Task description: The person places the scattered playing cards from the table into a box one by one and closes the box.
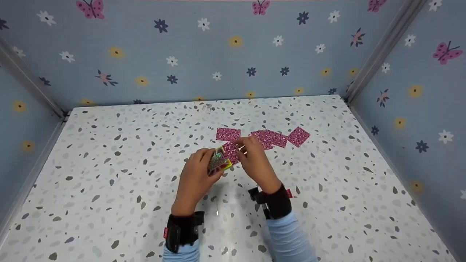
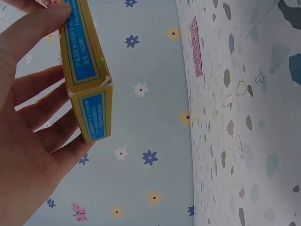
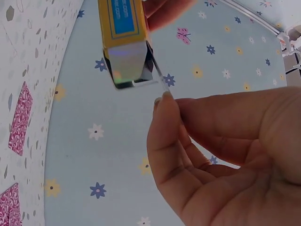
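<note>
My left hand [image 1: 195,176] grips a small yellow card box [image 2: 87,70] with blue printed panels, thumb on one side and fingers on the other. The box's flap [image 3: 127,63] stands open at the end facing my right hand [image 1: 257,163]. A pink patterned playing card [image 1: 230,153] sticks out of that end. My right thumb and forefinger pinch the card's edge, seen as a thin line in the right wrist view. How much of the card is still inside the box is hidden.
Several more pink patterned cards lie on the speckled white table: one card [image 1: 228,134] behind the box, an overlapping group [image 1: 275,138] to the right, and a turned card [image 1: 299,137] at its end. Flowered blue panels [image 1: 225,54] wall the back and sides.
</note>
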Demonstrator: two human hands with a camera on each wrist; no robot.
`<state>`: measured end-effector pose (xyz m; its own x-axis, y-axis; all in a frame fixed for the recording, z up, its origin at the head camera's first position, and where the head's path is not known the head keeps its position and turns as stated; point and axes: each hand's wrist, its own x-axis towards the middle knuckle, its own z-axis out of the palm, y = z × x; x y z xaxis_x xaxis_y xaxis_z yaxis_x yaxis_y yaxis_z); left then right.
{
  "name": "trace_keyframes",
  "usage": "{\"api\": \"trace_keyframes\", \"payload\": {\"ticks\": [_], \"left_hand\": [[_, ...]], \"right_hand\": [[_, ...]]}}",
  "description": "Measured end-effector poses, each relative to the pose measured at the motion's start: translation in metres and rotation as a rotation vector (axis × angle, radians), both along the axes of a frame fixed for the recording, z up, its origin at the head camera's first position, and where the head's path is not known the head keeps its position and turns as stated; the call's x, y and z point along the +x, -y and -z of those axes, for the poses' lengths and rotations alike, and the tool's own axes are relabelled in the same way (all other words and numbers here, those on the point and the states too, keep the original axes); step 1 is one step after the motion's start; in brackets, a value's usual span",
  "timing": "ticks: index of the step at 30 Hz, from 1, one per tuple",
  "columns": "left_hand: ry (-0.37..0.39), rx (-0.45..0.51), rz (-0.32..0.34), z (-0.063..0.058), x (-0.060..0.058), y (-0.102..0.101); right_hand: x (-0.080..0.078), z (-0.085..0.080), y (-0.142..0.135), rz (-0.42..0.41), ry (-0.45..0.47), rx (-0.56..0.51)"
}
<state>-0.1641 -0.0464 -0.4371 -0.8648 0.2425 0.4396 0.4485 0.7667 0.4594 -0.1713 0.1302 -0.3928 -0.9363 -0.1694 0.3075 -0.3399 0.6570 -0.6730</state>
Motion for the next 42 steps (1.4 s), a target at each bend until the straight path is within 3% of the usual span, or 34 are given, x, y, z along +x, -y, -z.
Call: {"api": "trace_keyframes", "payload": {"ticks": [11,20,26,36,42], "left_hand": [[-0.037,-0.001,0.0,0.0,0.0,0.003],[-0.022,0.0,0.004,0.0,0.0,0.003],[-0.018,0.006,0.005,0.002,0.0,0.003],[0.048,-0.015,-0.001,0.004,0.002,-0.001],[0.045,-0.023,-0.008,0.002,0.0,0.002]], "right_hand": [[0.002,0.004,0.016,0.015,-0.02,0.142],[-0.001,0.004,0.009,0.006,-0.003,0.1],[-0.011,0.01,-0.014,0.062,0.018,0.029],[-0.042,0.028,-0.07,0.147,0.255,0.198],[-0.067,0.04,-0.101,0.213,0.255,0.29]]}}
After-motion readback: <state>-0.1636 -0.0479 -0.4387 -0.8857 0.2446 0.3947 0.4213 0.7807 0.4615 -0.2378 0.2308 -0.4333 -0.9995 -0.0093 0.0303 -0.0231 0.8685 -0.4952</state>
